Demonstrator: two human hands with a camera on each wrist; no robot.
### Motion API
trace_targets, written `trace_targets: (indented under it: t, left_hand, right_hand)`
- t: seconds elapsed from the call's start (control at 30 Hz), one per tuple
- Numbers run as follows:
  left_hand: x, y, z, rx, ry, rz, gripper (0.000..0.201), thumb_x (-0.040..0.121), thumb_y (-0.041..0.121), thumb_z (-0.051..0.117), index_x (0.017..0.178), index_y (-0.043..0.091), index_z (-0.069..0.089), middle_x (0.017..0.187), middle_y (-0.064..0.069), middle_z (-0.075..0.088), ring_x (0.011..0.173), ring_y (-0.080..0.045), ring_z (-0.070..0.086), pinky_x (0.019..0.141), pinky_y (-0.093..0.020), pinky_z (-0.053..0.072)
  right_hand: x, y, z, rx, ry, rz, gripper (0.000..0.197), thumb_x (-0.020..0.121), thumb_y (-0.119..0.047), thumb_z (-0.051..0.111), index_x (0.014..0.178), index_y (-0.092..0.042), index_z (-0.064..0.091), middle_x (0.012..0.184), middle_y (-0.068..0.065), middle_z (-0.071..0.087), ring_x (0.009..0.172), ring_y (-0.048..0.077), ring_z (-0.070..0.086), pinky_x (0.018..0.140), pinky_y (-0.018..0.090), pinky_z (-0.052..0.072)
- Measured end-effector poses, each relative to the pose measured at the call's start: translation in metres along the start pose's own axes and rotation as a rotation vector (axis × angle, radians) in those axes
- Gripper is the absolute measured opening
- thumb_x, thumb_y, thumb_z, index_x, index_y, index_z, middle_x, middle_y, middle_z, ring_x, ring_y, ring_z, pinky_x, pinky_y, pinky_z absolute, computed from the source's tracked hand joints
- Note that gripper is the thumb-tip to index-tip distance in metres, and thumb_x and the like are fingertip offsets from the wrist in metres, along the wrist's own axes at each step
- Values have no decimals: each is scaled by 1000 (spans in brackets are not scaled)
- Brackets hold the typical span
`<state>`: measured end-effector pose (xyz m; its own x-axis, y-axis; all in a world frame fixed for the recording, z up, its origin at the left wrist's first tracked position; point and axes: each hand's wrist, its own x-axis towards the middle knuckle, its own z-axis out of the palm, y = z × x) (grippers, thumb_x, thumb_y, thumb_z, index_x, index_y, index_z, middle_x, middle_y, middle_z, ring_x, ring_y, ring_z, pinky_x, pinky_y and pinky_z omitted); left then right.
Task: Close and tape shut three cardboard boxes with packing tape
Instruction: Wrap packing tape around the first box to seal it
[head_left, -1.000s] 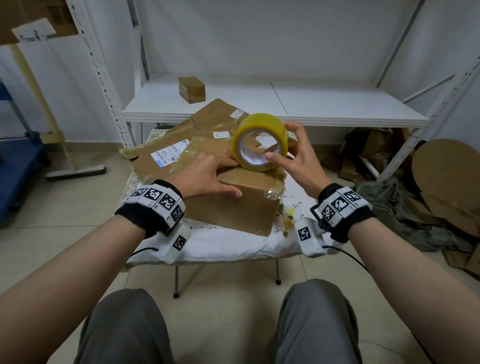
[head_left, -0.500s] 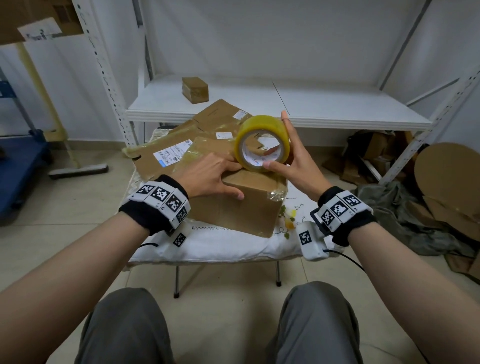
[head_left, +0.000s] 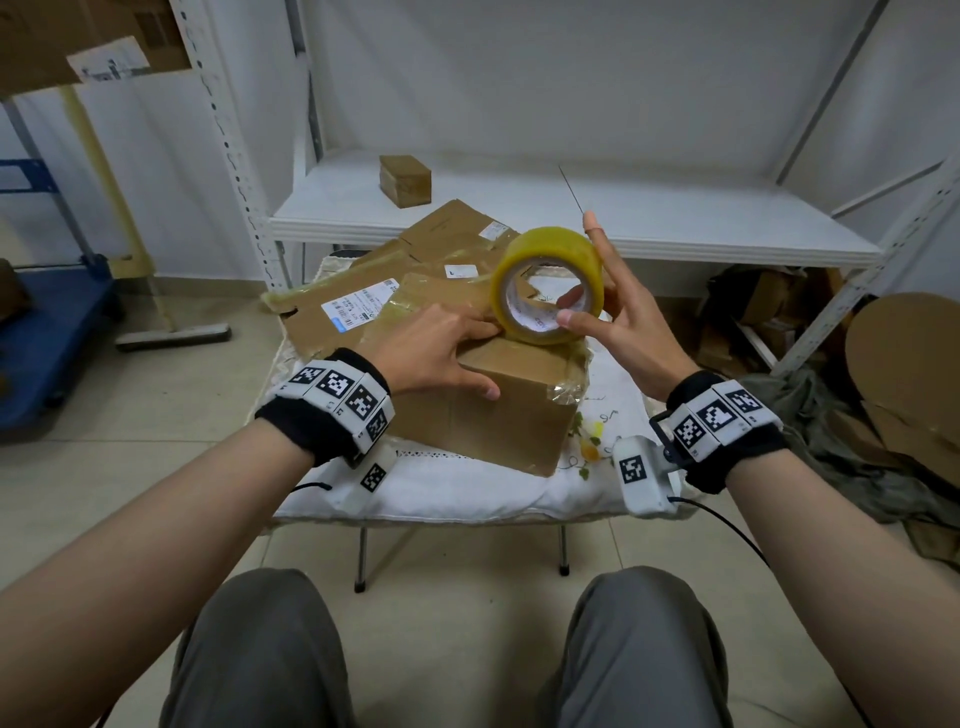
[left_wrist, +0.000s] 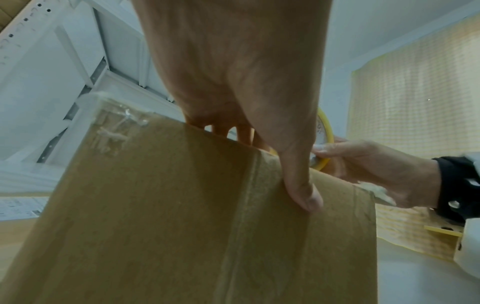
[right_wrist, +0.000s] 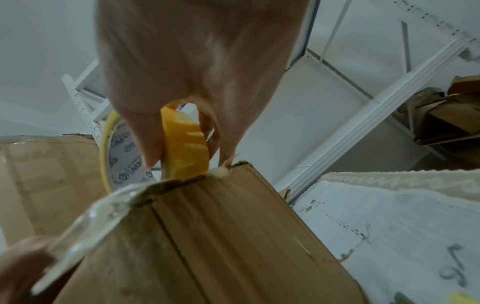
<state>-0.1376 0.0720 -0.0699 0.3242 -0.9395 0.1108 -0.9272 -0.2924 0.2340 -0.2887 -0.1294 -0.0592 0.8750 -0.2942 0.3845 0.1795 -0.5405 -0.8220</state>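
Seemingly mid-task: left hand (head_left: 431, 353) lies flat on the near cardboard box (head_left: 498, 415); right hand (head_left: 618, 317) pinches the yellow packing-tape roll (head_left: 548, 285); the far flattened boxes (head_left: 363, 301) look untaped.

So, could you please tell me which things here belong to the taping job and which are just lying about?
In use:
- tape roll, held by the right hand
- cardboard box, steadied by the left hand

Lying about:
- flattened cardboard behind the box
- small box on the shelf
- cardboard scraps on the floor
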Motion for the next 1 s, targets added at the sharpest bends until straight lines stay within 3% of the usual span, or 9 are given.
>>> trace_targets:
  t: [0.17, 0.23, 0.3, 0.43, 0.53, 0.67, 0.77, 0.87, 1.0]
  left_hand:
    - [-2, 3, -3, -15, 4, -15, 83, 73, 61, 77, 138, 14, 59, 146, 0, 54, 129, -21, 54, 107, -35, 42]
    - [-2, 4, -3, -17, 10, -17, 87, 72, 60, 77, 144, 16, 53, 150, 2, 48, 136, -18, 48, 112, -31, 36]
    - [-1, 3, -3, -33, 10, -16, 91, 71, 60, 77, 146, 17, 49, 151, 3, 46, 138, -15, 45, 114, -30, 31]
    - [0, 0, 1, -45, 27, -30, 98, 68, 63, 77, 149, 20, 44, 146, 1, 54, 130, -17, 53, 106, -28, 38]
    - [0, -1, 5, -27, 35, -31, 100, 68, 65, 76, 151, 22, 40, 145, 1, 54, 127, -19, 54, 102, -30, 41]
    - [0, 1, 2, 13, 8, -10, 94, 73, 63, 74, 152, 24, 40, 156, 11, 39, 138, -13, 44, 108, -30, 35]
    - [2, 3, 1, 33, -32, 24, 88, 79, 60, 71, 152, 25, 38, 158, 11, 34, 142, -16, 39, 114, -34, 32]
    - [4, 4, 2, 95, -83, 62, 82, 85, 61, 64, 153, 23, 36, 159, 3, 33, 143, -27, 39, 117, -50, 31]
    - [9, 17, -8, 245, -142, 84, 75, 91, 55, 59, 152, 17, 38, 157, -5, 38, 142, -29, 37, 120, -44, 24]
  right_hand:
    - [1, -2, -4, -61, 17, -26, 85, 95, -1, 60, 161, -37, 20, 160, -13, 35, 131, 8, 46, 115, 34, 42]
    - [0, 1, -10, -64, 67, -18, 84, 93, 2, 55, 159, -38, 24, 147, -13, 46, 124, 8, 44, 117, 47, 40]
    - [-2, 6, -16, -50, 95, 8, 82, 93, 5, 51, 158, -38, 27, 131, -17, 46, 119, 6, 42, 117, 52, 38]
    - [-5, 9, -16, -58, 87, 14, 80, 93, 5, 50, 157, -39, 29, 148, -7, 46, 120, 6, 41, 117, 53, 39]
    - [-3, 9, -15, -53, 98, 9, 80, 93, 5, 50, 156, -40, 30, 155, -10, 40, 121, 7, 41, 116, 53, 39]
    - [-5, 15, -16, -45, 98, -11, 76, 93, 4, 50, 155, -35, 31, 140, -9, 44, 116, 4, 44, 112, 40, 44]
    - [-7, 18, -12, 21, 131, 42, 55, 94, 2, 53, 141, -24, 42, 117, -1, 51, 96, 5, 51, 93, 27, 50]
    - [-10, 22, -6, 28, 165, 105, 28, 94, -2, 56, 116, -20, 53, 109, 9, 58, 97, 11, 56, 90, 28, 50]
    - [-12, 27, -4, 42, 141, 118, 20, 93, -7, 66, 108, -17, 57, 108, 6, 60, 103, 24, 61, 89, 31, 53]
